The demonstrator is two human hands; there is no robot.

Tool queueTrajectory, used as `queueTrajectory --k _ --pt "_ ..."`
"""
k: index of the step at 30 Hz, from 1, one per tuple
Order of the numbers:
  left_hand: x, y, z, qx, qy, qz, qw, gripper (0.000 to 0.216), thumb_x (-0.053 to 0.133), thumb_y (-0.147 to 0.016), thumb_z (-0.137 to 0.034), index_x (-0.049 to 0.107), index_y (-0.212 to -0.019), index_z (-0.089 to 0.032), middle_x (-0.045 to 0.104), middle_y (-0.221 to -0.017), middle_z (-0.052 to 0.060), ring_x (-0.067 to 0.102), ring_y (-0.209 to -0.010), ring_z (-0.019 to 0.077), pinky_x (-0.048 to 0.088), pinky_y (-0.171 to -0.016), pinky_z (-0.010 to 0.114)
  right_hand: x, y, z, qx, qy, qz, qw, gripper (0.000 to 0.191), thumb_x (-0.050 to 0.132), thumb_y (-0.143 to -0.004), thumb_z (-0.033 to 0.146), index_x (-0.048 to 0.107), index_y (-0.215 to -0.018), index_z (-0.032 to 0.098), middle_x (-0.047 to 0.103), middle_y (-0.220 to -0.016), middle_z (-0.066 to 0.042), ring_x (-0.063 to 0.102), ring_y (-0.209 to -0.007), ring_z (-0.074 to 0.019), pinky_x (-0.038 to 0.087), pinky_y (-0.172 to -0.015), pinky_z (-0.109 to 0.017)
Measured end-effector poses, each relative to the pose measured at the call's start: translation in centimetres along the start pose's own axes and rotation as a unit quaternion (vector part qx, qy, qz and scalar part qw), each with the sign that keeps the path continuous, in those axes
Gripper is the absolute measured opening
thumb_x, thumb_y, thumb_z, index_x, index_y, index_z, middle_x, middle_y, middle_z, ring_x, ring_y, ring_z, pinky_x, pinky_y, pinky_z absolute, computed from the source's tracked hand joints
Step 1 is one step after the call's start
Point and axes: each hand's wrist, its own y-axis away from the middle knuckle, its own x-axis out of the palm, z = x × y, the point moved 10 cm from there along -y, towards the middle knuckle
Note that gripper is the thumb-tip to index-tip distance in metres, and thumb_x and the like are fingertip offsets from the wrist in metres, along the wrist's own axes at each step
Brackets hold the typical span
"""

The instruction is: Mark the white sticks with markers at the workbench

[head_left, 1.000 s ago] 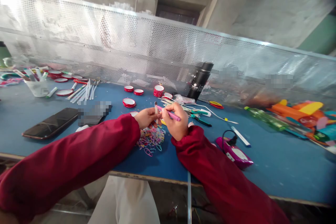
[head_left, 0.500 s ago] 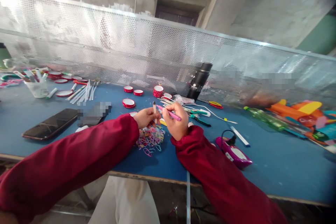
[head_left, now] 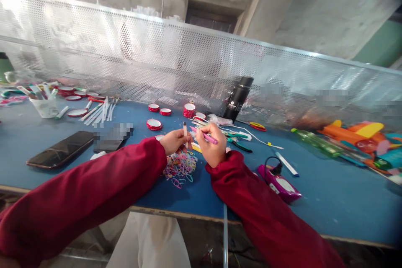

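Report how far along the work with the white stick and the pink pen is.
Done, perhaps: white sticks lie in a loose row at far left. In hand: the left hand holds one stick upright, and the right hand holds a pink pen by it. Left: a heap of coloured bands lies loose under the hands.

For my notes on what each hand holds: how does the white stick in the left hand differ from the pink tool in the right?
Colour: the white stick is pale with a dark top end, while the pink tool is bright pink.
Pose: the white stick stands upright in the left hand, while the pink tool slants across the right hand, its tip toward the stick.
Both are slim and pinched in fingers above the coloured bands.
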Motion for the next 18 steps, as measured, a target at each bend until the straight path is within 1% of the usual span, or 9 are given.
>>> queueTrajectory --k 3,7,10,13,18 --pt "-0.05 0.01 -0.05 0.003 0.003 -0.003 1.0 0.018 0.058 -0.084 -0.031 0.051 -0.084 -0.015 0.06 -0.067 -0.002 0.052 -0.045 0.0051 0.034 -0.038 0.016 -0.04 0.06 0.41 -0.008 -0.007 -0.001 1.0 0.01 0.058 -0.081 0.026 0.053 -0.074 0.022 0.059 -0.067 0.0 0.057 -0.065 -0.0161 0.045 -0.062 -0.03" --pt "0.19 -0.04 0.07 0.014 0.011 0.011 1.0 0.023 0.063 -0.081 -0.034 0.052 -0.084 -0.015 0.059 -0.065 -0.003 0.051 -0.043 0.0048 0.034 -0.039 0.016 0.49 0.29 0.86 -0.015 -0.011 0.015 1.0 0.009 0.058 -0.081 0.026 0.054 -0.075 0.022 0.06 -0.07 0.0 0.058 -0.07 -0.0171 0.046 -0.066 -0.031" --pt "0.19 -0.11 0.17 0.021 0.006 0.015 1.0 0.022 0.061 -0.082 -0.034 0.052 -0.085 -0.014 0.06 -0.067 -0.002 0.052 -0.044 0.0049 0.035 -0.039 0.016 0.69 0.3 0.66 -0.012 -0.01 0.022 1.0 0.009 0.058 -0.081 0.027 0.054 -0.075 0.022 0.061 -0.07 0.0 0.058 -0.07 -0.017 0.046 -0.066 -0.031" --pt "0.04 -0.16 0.26 0.019 0.0 0.01 1.0 0.019 0.058 -0.084 -0.032 0.053 -0.086 -0.014 0.061 -0.069 -0.001 0.052 -0.045 0.0051 0.035 -0.039 0.016 0.42 0.17 0.3 -0.006 -0.007 0.013 1.0 0.009 0.058 -0.081 0.027 0.054 -0.074 0.022 0.06 -0.069 0.0 0.057 -0.067 -0.0167 0.046 -0.064 -0.031" --pt "-0.1 -0.08 0.15 0.013 0.004 0.002 1.0 0.022 0.061 -0.082 -0.034 0.053 -0.085 -0.014 0.061 -0.068 -0.001 0.052 -0.045 0.0051 0.035 -0.04 0.016 0.14 0.14 0.34 -0.004 -0.011 0.005 1.0 0.008 0.058 -0.081 0.026 0.054 -0.075 0.022 0.06 -0.068 0.0 0.058 -0.068 -0.0169 0.046 -0.063 -0.03"
